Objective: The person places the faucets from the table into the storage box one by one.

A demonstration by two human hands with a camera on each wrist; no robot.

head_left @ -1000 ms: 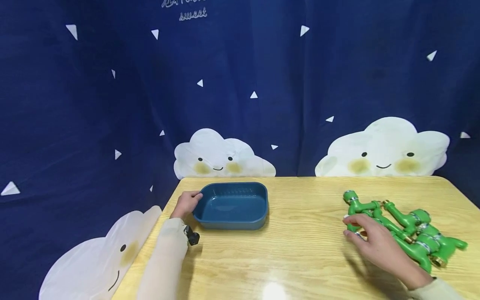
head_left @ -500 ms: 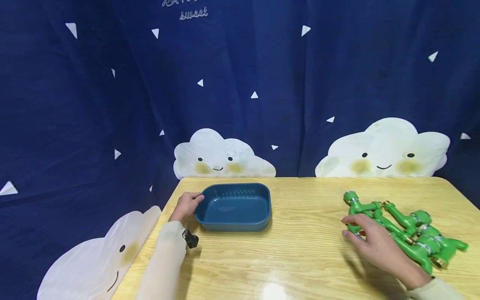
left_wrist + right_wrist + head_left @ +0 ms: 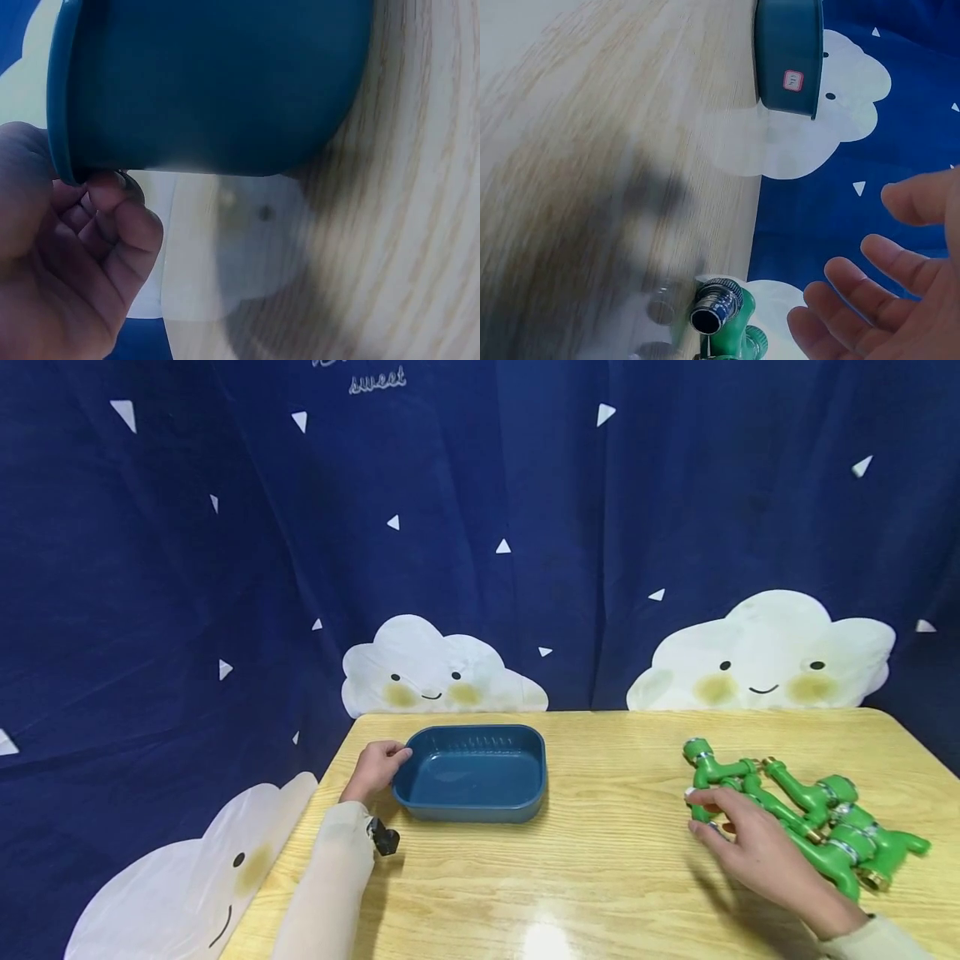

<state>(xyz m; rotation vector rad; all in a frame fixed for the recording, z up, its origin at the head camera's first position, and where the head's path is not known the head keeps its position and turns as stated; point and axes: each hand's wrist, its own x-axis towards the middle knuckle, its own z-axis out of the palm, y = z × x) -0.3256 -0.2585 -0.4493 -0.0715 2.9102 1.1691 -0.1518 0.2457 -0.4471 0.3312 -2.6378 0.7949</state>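
Note:
A dark blue rectangular basin (image 3: 471,814) stands on the table towards the left. My left hand (image 3: 375,768) pinches its left rim; in the left wrist view the fingers (image 3: 131,225) curl under the lip, outside the wall. On the right lies a loose group of green taps (image 3: 813,797) with metal collars and brass-coloured threaded ends. Over their near left side my right hand (image 3: 761,856) hovers, partly hiding them. The right wrist view has this hand's fingers (image 3: 851,281) spread and relaxed with nothing held, beside a tap (image 3: 731,330) with a shiny threaded end.
The pale wood table (image 3: 600,860) runs up to a dark blue curtain (image 3: 562,510) with white clouds and triangles. A small black device (image 3: 384,837) sits on the left wrist. The basin's side bears a small label (image 3: 793,81).
The basin has slid a little to the right, my left hand moving along with it. The right hand stays nearly still over the taps. The head view has shifted slightly.

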